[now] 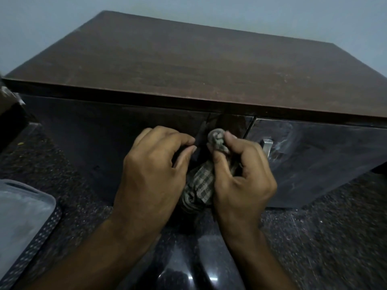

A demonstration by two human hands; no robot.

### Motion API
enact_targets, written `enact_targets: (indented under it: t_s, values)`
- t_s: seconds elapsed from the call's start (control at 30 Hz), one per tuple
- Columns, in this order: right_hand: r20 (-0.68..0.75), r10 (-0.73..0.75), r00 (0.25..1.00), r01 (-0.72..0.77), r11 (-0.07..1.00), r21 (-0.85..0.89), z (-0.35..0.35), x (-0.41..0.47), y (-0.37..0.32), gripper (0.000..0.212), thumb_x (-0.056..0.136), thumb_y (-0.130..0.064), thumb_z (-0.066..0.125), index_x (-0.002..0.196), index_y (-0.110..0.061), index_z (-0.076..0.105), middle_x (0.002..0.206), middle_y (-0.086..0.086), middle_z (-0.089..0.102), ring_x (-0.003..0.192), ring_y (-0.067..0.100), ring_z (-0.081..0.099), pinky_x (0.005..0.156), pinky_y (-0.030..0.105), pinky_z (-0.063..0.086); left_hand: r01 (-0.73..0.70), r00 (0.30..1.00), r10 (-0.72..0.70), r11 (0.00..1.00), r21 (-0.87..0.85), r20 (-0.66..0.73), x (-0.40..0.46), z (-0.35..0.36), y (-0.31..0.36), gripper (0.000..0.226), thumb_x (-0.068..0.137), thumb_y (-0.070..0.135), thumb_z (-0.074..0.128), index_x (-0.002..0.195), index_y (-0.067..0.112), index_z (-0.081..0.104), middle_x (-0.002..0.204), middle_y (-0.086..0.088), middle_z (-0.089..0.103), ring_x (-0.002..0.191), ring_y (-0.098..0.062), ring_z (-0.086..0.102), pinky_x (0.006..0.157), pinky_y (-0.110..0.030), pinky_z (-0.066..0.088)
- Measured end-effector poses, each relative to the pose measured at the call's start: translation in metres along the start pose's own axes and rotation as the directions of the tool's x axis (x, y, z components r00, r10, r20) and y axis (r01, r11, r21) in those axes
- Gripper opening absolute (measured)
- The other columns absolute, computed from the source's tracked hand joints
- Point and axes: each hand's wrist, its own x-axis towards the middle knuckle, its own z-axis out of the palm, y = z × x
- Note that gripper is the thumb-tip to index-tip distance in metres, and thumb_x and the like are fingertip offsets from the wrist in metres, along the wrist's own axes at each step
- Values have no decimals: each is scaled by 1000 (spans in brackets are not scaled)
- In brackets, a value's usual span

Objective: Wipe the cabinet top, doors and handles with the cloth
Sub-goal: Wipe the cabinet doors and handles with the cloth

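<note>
A low cabinet fills the view, with a brown wooden top [188, 65] and dark glossy doors. My left hand [152, 170] pinches the dark vertical edge of the left door [94, 139] between thumb and forefinger. My right hand [243, 176] grips a bunched grey checked cloth [201, 183] and presses its wadded end against the gap between the doors. The rest of the cloth hangs down between my hands. A metal handle [267, 144] shows on the right door [324, 155], just beyond my right knuckles. That door has smeary streaks on it.
A grey plastic lid or tub [18, 216] lies at the lower left on dotted fabric [35, 243]. The floor [324, 237] is dark speckled stone. A dark object [10, 122] stands at the left edge. A pale wall [272, 13] rises behind the cabinet.
</note>
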Motion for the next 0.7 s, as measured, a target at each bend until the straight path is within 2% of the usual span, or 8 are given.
enact_targets:
  t_s: [0.1, 0.33, 0.53, 0.7]
  values:
    - [9, -78, 997, 78, 997, -28, -3, -9, 7, 17, 80, 14, 73, 96, 8, 72, 93, 14, 68, 93, 9, 62, 89, 10, 46, -4, 1000, 4, 1000, 11, -6, 0, 2, -1, 13, 84, 14, 77, 95, 9, 76, 92, 0, 69, 87, -14, 62, 78, -18, 48]
    - [82, -102, 991, 108, 992, -70, -8, -28, 15, 17, 78, 16, 73, 93, 9, 72, 91, 15, 69, 91, 12, 62, 91, 8, 44, -1, 999, 2, 1000, -11, 41, -2, 5, 4, 11, 82, 13, 79, 92, 9, 77, 90, 1, 70, 86, -11, 61, 81, -9, 44]
    - [-9, -81, 997, 81, 996, -36, -1, -5, 3, 11, 82, 12, 73, 91, 5, 71, 91, 11, 69, 90, 8, 62, 87, 10, 47, -13, 999, 13, 1000, 10, 33, -2, 4, 5, 11, 83, 13, 78, 93, 9, 77, 90, 0, 70, 85, -13, 62, 79, -12, 45]
    - [10, -100, 995, 101, 994, -52, -3, -20, 9, 12, 82, 12, 70, 93, 7, 71, 92, 12, 69, 93, 12, 63, 91, 11, 47, -3, 999, 3, 1000, 12, 45, -3, 1, 5, 10, 83, 13, 77, 92, 9, 77, 90, 0, 70, 85, -13, 62, 81, -11, 44]
